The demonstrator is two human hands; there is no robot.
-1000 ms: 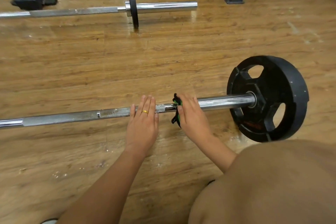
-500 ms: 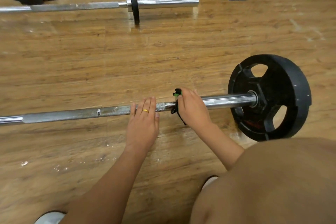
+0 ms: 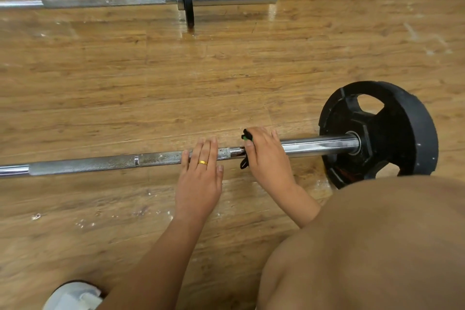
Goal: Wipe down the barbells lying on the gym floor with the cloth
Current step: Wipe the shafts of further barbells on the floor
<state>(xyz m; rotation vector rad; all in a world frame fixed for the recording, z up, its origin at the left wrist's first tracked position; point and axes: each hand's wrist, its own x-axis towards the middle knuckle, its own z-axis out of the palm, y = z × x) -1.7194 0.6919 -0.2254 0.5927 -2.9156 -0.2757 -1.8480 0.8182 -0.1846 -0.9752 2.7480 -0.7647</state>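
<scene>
Left hand point(image 3: 200, 178) flat and open on near barbell point(image 3: 100, 162), right hand point(image 3: 266, 156) clenching cloth point(image 3: 247, 136) around it

Right hand point(image 3: 268, 158) wraps cloth point(image 3: 247, 136) round barbell point(image 3: 100, 162); left hand point(image 3: 200, 178) flat on bar.

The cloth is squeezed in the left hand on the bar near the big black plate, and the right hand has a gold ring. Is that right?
Not quite. The head view shows the cloth in the right hand; the gold ring is on the left hand.
</scene>
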